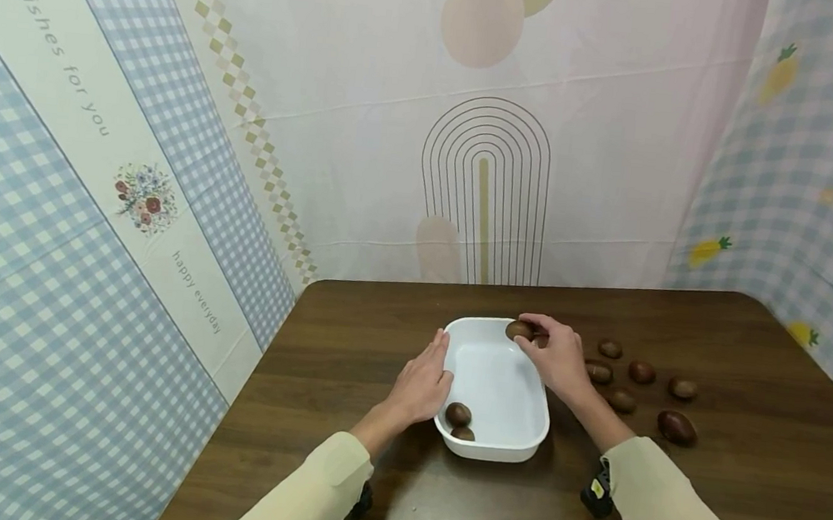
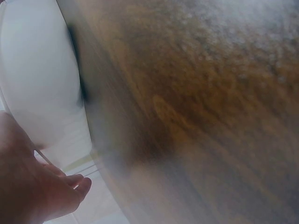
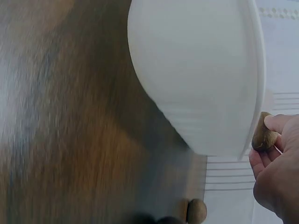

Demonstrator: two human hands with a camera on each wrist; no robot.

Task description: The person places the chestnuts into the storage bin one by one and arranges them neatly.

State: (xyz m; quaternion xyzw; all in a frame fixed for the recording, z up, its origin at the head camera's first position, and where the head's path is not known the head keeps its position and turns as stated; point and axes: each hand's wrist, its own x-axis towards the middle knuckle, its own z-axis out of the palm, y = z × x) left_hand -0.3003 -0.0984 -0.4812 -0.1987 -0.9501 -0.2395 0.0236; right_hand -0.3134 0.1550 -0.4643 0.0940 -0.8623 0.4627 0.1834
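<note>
A white rectangular dish (image 1: 497, 397) sits on the table; two smooth brown oval stones (image 1: 458, 415) lie in its near left corner. My left hand (image 1: 421, 384) rests along the dish's left rim, fingers extended. In the left wrist view the left hand (image 2: 42, 182) overlaps the dish's outer wall (image 2: 42, 79). At the far right corner my right hand (image 1: 558, 357) pinches a brown oval stone (image 1: 519, 330) between thumb and fingers, just over the rim. Another brown stone (image 1: 540, 340) shows partly behind those fingers. The right wrist view shows the pinched stone (image 3: 264, 132) beside the rim.
Several more brown oval stones (image 1: 642, 371) lie scattered on the dark wood table (image 1: 357, 330) right of the dish, some close to the right forearm. A larger reddish-brown one (image 1: 676, 428) is nearest. Patterned cloth (image 1: 365, 163) hangs behind the table and at both sides.
</note>
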